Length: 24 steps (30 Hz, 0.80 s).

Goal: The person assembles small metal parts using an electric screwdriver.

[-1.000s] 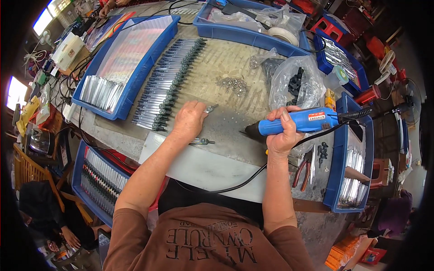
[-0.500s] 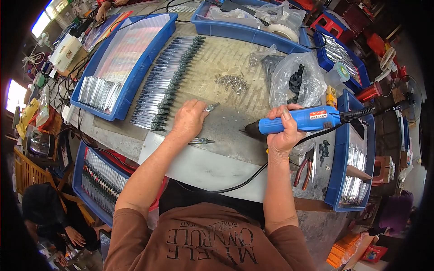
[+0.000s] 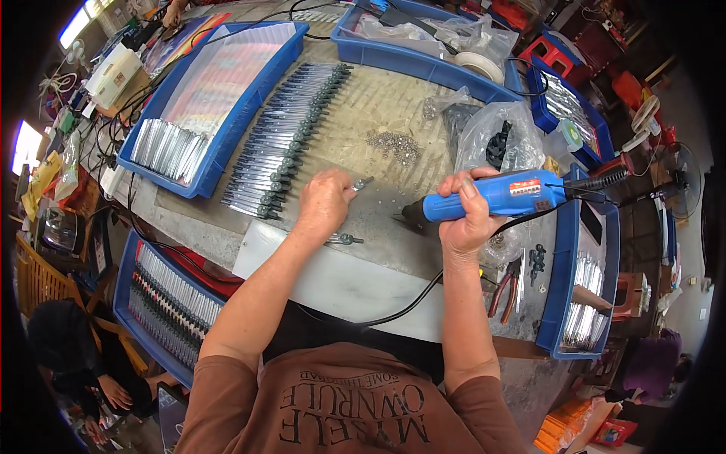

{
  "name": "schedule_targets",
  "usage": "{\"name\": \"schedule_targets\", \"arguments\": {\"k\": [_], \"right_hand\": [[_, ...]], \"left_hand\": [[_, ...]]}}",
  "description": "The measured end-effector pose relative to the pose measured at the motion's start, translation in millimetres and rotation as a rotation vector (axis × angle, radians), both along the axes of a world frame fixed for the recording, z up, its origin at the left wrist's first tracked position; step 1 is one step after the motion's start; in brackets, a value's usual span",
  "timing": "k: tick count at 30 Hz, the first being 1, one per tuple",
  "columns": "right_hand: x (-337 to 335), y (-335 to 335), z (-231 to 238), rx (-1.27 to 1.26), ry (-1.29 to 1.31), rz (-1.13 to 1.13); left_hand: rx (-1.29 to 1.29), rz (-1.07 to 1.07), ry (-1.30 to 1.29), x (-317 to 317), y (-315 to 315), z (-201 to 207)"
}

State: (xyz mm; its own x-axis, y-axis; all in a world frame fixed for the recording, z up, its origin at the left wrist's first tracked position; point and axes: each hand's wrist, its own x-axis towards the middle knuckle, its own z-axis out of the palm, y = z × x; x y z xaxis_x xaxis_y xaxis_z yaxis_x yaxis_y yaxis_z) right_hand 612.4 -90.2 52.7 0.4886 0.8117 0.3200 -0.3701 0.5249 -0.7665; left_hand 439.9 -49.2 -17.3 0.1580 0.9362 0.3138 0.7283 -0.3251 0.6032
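Observation:
My right hand [image 3: 463,216] grips a blue corded electric screwdriver [image 3: 499,197], its black tip pointing left over the worktable [image 3: 355,265]. My left hand [image 3: 325,203] rests on the table and pinches a small metal part [image 3: 361,183] between its fingertips. Another small part with a green knob [image 3: 344,240] lies just below that hand. A long row of silver pieces with green heads [image 3: 291,136] lies to the upper left of my left hand.
Blue trays stand all around: one with silver strips [image 3: 204,106] at the left, one with bags and a tape roll [image 3: 423,38] at the back, one at the right [image 3: 582,303], one low at the left [image 3: 162,303]. Loose screws [image 3: 393,144], plastic bags [image 3: 503,136], red pliers [image 3: 505,287]. Another person [image 3: 83,371] sits lower left.
The screwdriver has shifted slightly; my left hand stays on the small part in nearly the same place.

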Motion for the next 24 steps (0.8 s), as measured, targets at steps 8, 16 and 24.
{"name": "schedule_targets", "arguments": {"k": [8, 16, 24], "right_hand": [[-42.7, 32.1, 10.2, -0.006, -0.11, 0.053], [-56.8, 51.6, 3.0, -0.035, -0.191, 0.11], [-57.6, 56.3, 3.6, -0.029, -0.199, 0.081]], "left_hand": [[-0.07, 0.011, -0.057, -1.7, 0.8, 2.7], [-0.103, 0.009, -0.061, -2.0, 1.4, 2.7], [-0.082, -0.006, -0.043, -3.4, 0.6, 3.3]]}}
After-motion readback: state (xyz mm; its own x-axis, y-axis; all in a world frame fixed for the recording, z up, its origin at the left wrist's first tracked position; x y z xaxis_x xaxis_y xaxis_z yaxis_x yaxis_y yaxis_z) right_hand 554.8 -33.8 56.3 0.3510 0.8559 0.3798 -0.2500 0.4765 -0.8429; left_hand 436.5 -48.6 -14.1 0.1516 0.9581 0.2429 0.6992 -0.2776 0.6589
